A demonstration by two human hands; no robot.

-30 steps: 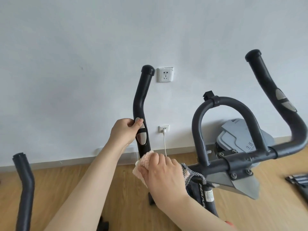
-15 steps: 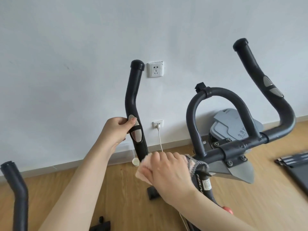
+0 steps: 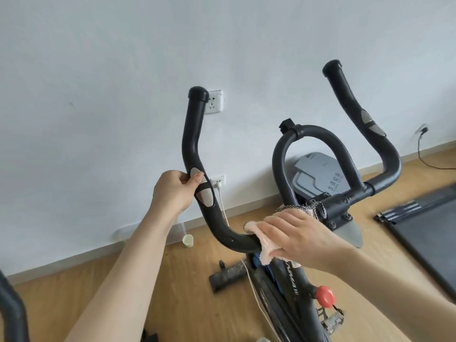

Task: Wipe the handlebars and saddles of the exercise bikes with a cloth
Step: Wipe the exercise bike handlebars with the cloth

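Wiping mid-task, right hand (image 3: 296, 239) grips the pink cloth (image 3: 267, 251) round the handlebar (image 3: 193, 134) just left of the centre clamp (image 3: 338, 206), left hand (image 3: 172, 191) clenches the bar farther left of the clamp; right side, unseen saddles, other bikes probably remain.

My right grip (image 3: 293, 238) with the pink cloth (image 3: 267, 253) has slid away from the foot of the handlebar (image 3: 195, 144) upright, where it sat just under the silver sensor (image 3: 206, 197). It has gone round the bend (image 3: 222, 230) onto the level run toward the centre clamp (image 3: 338, 208), so the bend now shows bare black. My view has shifted too: a red knob (image 3: 325, 296) and a pedal (image 3: 332, 319) have come into sight below the grip, and a black cable (image 3: 423, 144) has appeared at the far right.
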